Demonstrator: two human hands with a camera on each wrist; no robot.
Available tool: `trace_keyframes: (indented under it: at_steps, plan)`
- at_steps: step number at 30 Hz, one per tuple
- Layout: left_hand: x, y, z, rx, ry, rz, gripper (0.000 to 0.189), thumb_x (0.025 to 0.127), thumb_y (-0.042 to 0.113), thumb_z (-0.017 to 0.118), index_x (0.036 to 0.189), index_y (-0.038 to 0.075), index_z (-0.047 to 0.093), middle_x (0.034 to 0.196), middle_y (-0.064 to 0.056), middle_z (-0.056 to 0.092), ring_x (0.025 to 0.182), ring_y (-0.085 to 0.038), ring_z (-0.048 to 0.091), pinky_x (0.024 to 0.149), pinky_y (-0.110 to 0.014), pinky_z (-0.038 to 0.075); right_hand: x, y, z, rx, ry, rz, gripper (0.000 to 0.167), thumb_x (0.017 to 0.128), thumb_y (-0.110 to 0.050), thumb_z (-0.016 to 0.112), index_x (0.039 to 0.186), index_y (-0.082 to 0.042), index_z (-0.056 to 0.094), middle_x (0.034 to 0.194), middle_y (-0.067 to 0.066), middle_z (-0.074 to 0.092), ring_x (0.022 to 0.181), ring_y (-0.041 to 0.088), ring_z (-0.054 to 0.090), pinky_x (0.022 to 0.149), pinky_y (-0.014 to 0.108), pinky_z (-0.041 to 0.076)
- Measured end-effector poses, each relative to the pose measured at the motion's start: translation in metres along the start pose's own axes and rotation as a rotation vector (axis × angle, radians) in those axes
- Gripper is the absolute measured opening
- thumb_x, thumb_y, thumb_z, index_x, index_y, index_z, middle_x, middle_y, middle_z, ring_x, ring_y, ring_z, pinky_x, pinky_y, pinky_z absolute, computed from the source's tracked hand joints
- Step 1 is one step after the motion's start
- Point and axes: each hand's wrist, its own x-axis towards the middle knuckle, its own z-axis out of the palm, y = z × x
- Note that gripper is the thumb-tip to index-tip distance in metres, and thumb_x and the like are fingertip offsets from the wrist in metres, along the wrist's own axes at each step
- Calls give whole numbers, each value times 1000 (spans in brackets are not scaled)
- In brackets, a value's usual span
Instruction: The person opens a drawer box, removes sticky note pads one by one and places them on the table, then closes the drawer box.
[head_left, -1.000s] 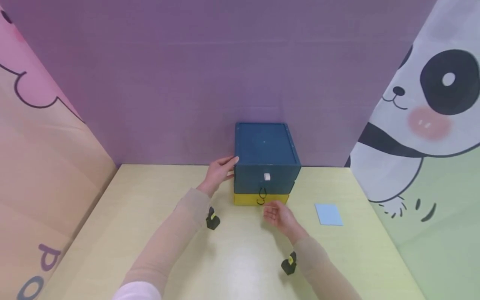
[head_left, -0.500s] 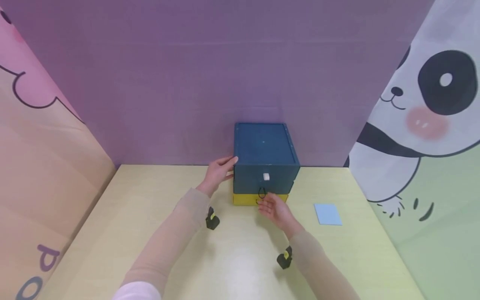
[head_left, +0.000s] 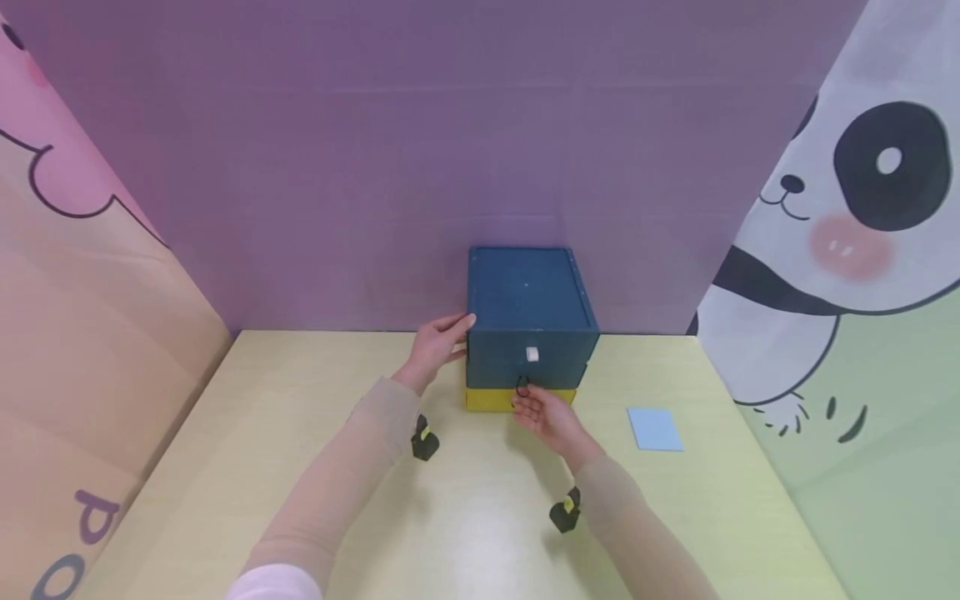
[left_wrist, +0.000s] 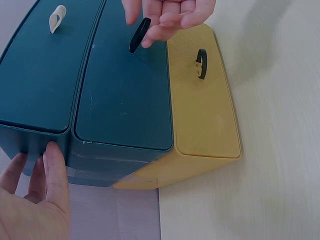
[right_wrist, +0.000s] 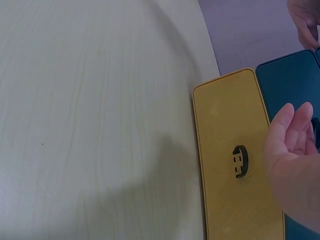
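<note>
A stacked drawer box (head_left: 525, 287) has two blue drawers above a yellow drawer (head_left: 491, 400). The top drawer bears a white loop handle (left_wrist: 57, 19); the others have black ones. My left hand (head_left: 437, 343) touches the left side of the top blue drawer, its fingers extended against that wall in the left wrist view. My right hand (head_left: 551, 421) is in front of the box, palm turned up and fingers loosely bent. Its thumb and fingertips lie on either side of the middle drawer's black loop handle (left_wrist: 140, 35), without visibly closing on it. The yellow drawer's black loop handle (right_wrist: 241, 161) hangs beside that hand.
A light blue square (head_left: 656, 429) lies on the table to the right of the box. The wooden table (head_left: 300, 392) meets a purple backdrop (head_left: 360, 167) behind the box. Printed panels stand left and right. Black wrist-worn devices (head_left: 425, 439) show near both wrists.
My right hand has moved up and slightly left, from in front of the yellow drawer to the middle drawer's handle. The left hand stays against the box, and the drawers look unmoved.
</note>
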Motion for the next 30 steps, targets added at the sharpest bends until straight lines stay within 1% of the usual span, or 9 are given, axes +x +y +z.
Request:
trace_keyframes:
  at_steps: [3, 5, 7, 9, 13, 18, 21, 24, 30]
  plan:
    - [-1, 0, 1, 2, 2, -1, 54, 89, 36, 65, 136, 11, 52, 138, -8, 52, 117, -26, 54, 97, -42, 50, 1, 1, 0, 15, -2, 5, 25, 104, -14, 30, 99, -4, 52, 90, -2, 64, 84, 8, 61, 109, 41, 39]
    - [-1, 0, 1, 0, 2, 0, 54, 89, 36, 65, 136, 11, 52, 138, -9, 52, 117, -26, 54, 97, -42, 50, 2, 1, -1, 37, -10, 10, 27, 104, -14, 30, 96, -7, 55, 89, -2, 64, 85, 8, 61, 100, 33, 48]
    - [-2, 0, 1, -4, 1, 2, 54, 90, 35, 65, 136, 10, 52, 138, -9, 52, 117, -27, 54, 97, -42, 50, 3, 1, -1, 62, -22, 19, 28, 104, -14, 32, 92, -9, 57, 87, -3, 65, 84, 8, 61, 88, 26, 53]
    - [-2, 0, 0, -6, 0, 3, 54, 90, 35, 65, 136, 10, 52, 138, -9, 51, 117, -27, 54, 97, -42, 50, 4, 0, -1, 75, -37, 27, 29, 104, -14, 34, 89, -11, 59, 85, -4, 65, 84, 8, 61, 81, 22, 54]
    - [-1, 0, 0, -1, 4, -2, 54, 89, 36, 65, 135, 11, 53, 138, -8, 52, 117, -26, 54, 97, -42, 50, 4, -2, 0, 64, -34, 34, 29, 102, -12, 39, 86, -13, 62, 81, -5, 66, 83, 8, 60, 79, 21, 55]
    - [0, -1, 0, -7, 5, 0, 53, 89, 36, 65, 135, 11, 54, 137, -8, 53, 116, -26, 55, 96, -42, 51, 7, -2, 1, 53, 5, 42, 28, 100, -9, 44, 83, -13, 65, 80, -4, 66, 82, 8, 60, 81, 22, 55]
    - [0, -1, 0, -7, -1, 3, 54, 89, 36, 65, 135, 11, 53, 137, -8, 52, 117, -26, 54, 96, -42, 51, 8, -1, 0, 46, 27, 48, 25, 99, -9, 46, 84, -12, 65, 80, -4, 66, 81, 8, 61, 95, 29, 51]
    - [0, -1, 0, 1, -3, 4, 54, 89, 37, 64, 136, 12, 52, 138, -7, 51, 118, -26, 54, 97, -42, 51, 8, -1, -1, 36, 36, 52, 22, 99, -8, 48, 86, -11, 66, 79, -4, 67, 80, 8, 61, 106, 36, 42]
    - [1, -1, 0, 6, 2, -3, 55, 89, 38, 65, 136, 12, 52, 138, -7, 52, 118, -25, 54, 97, -42, 51, 8, -1, -1, 23, 12, 54, 24, 99, -7, 47, 85, -11, 66, 81, -4, 68, 80, 7, 62, 110, 39, 37]
